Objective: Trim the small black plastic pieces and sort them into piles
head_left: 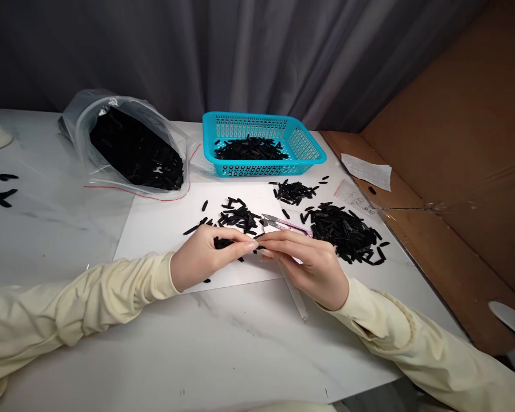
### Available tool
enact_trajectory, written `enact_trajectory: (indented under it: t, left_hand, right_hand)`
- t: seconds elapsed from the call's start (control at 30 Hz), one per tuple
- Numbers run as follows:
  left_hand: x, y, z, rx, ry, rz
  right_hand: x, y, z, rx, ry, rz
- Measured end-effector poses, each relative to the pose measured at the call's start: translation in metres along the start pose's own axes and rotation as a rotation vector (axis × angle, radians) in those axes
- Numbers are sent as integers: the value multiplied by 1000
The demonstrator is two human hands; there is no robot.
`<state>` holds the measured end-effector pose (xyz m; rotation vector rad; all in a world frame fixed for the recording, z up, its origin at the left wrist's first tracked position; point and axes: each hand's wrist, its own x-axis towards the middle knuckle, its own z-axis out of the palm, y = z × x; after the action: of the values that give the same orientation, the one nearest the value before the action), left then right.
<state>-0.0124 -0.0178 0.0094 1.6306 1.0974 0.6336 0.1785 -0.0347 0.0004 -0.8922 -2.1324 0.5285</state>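
My left hand (212,254) and my right hand (306,260) meet fingertip to fingertip over a white sheet (154,229). Between the pinched fingers is a small, thin black piece (261,247), mostly covered by them. Right behind the hands lies a loose pile of slim black pieces (239,217). Thread snips (285,224) with pink handles rest just beyond my right hand. A bigger heap of black pieces (343,232) spreads to the right of that hand, with a smaller heap (294,191) farther back. Under my right hand a pale, narrow strip (298,300) sticks out toward me.
A blue plastic basket (261,170) holding black pieces stands at the back. To its left, a clear zip bag (83,143) lies with its mouth wide, full of black pieces. Cardboard (459,143) walls the right side. Stray black pieces (2,199) lie far left.
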Motion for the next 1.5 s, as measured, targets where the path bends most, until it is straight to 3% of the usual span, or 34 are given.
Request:
enact_trajectory:
  t: [0.17, 0.27, 0.33, 0.43, 0.53, 0.6, 0.67, 0.77, 0.87, 0.93, 1.07, 1.17, 1.3, 1.5]
  left_hand:
    - [-1, 1, 0, -34, 0, -8]
    - [0, 0, 0, -113, -1, -36]
    - [0, -1, 0, -149, 3, -48]
    - [1, -3, -1, -151, -15, -41]
    - [2, -3, -1, -158, -37, -39]
    - [2, -3, -1, -168, -41, -50]
    - [2, -3, -1, -167, -41, -67]
    - [4, -6, 0, -154, -9, -35]
    - [8, -11, 1, -139, 10, 51]
    - [9, -14, 2, -120, 22, 57]
    - [9, -13, 3, -89, -5, 120]
    - [7, -11, 3, -123, -40, 135]
    - [6, -12, 3, -82, -54, 56]
    - [7, -15, 3, -112, -78, 142]
  right_hand:
    - [-4, 0, 1, -70, 3, -71]
    - [6, -1, -12, -190, 10, -139]
    - [27, 4, -26, -299, 65, -167]
    - [81, 27, -49, -430, 167, -140]
    - [132, 50, -57, -541, 79, -61]
    - [145, 49, -51, -592, -11, -29]
    - [138, 30, -38, -564, -138, -106]
    - [104, -13, -13, -516, -500, -149]
    - [79, -41, 6, -683, -660, -122]
    - [75, -44, 12, -695, -704, -101]
    - [81, -29, 9, -374, -691, -118]
    - [79, -21, 0, -169, -579, -101]
    - [66, -21, -6, -77, -368, 10]
    - [58, -28, 9, -54, -338, -31]
